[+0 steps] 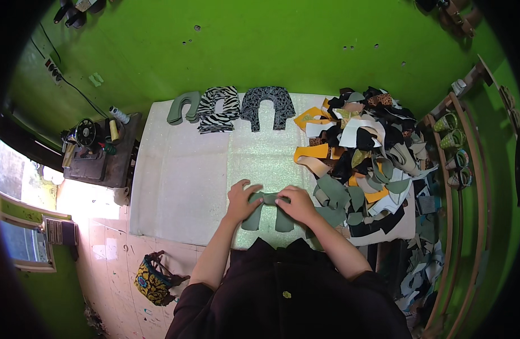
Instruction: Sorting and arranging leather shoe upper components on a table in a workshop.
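Note:
A grey-green U-shaped cut piece (284, 219), of leather or a similar sheet material, is at the table's near edge with its two legs pointing toward me. My left hand (241, 201) holds its upper left part, thumb in by the bend and some fingers lifted and slightly blurred. On the other side, my right hand (297, 203) pinches the top of the bend between thumb and fingers. The strip across the bend looks folded or raised, though my fingers partly hide it.
Along the table's (181, 169) far edge lie stacked green U pieces (183, 107), zebra-striped pieces (219, 110) and a dark patterned one (267, 101). Mixed scraps (361, 164) heap up at right. A sewing machine (86, 135) stands left, a patterned bag (152, 279) on the floor, a shoe rack (455, 214) right.

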{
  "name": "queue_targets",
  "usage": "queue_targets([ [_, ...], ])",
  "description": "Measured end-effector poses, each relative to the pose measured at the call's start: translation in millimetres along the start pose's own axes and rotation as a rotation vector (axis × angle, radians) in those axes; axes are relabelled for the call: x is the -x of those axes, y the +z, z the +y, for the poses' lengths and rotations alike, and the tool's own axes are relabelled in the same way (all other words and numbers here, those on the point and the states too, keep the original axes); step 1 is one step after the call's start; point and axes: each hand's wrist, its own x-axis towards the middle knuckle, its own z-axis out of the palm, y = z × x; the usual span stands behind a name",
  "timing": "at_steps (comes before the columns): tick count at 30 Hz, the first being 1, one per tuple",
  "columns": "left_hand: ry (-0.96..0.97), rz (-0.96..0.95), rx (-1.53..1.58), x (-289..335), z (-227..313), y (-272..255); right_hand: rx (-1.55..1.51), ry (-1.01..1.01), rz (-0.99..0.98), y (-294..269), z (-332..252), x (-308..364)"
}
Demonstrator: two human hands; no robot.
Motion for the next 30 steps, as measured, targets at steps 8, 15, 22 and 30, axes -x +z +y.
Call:
queue_targets([
  [8,-0.019,-0.507,0.39,18.4,19.0,-56.9,-0.395,0.105,-0.266,-23.8,-45.4,45.3],
  [15,-0.079,-0.721,0.824,28.1,11.6,-57.8,-0.496,-0.167,-0.206,-25.1,-68.4,33.0],
  [22,-0.418,-0.492,1.068,23.4,0.1,-58.0,-0.773,0.382,0.044,-3.4,-21.5,30.1],
  [30,-0.603,-0.15,0.613,6.3,-20.7,0.2,-0.049,0.463,0.187,43.7,21.6,34.3],
])
